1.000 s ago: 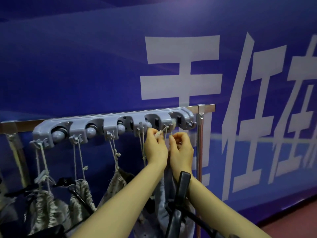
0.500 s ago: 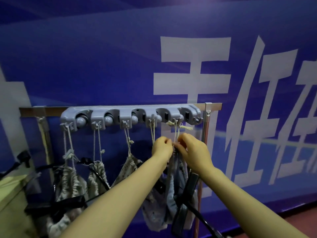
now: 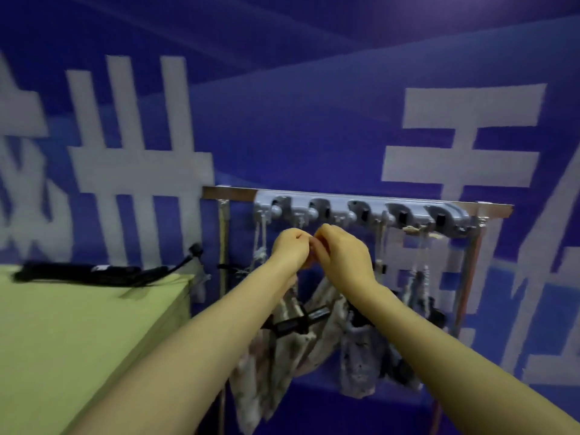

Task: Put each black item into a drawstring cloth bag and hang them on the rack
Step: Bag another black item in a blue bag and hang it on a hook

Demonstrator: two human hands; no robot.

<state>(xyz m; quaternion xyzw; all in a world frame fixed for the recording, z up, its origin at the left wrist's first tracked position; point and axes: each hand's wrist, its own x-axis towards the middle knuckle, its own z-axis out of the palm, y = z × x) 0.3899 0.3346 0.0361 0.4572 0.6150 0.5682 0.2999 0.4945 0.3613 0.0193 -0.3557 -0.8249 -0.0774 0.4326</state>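
A grey hook rack (image 3: 361,211) is fixed on a metal rail (image 3: 226,193) against the blue wall. Several patterned drawstring bags hang from it by cords, among them a pale one (image 3: 251,387) at the left and a blue-grey one (image 3: 357,365). A black item (image 3: 301,321) pokes out between the left bags. A knotted cord (image 3: 414,229) sits on the right hook above a small bag (image 3: 414,290). My left hand (image 3: 290,249) and my right hand (image 3: 342,259) meet fingertip to fingertip below the rack's left hooks. Both have curled fingers, and no cord shows between them.
A green table (image 3: 78,340) stands at the left, its corner close to the rack's left post. A long black item with a cable (image 3: 78,273) lies along its far edge. The blue wall with large white characters fills the background.
The view has swung left, bringing the green table in. Both hands have let go of the cord at the right hook, and it stays hanging there. They now sit further left and lower.
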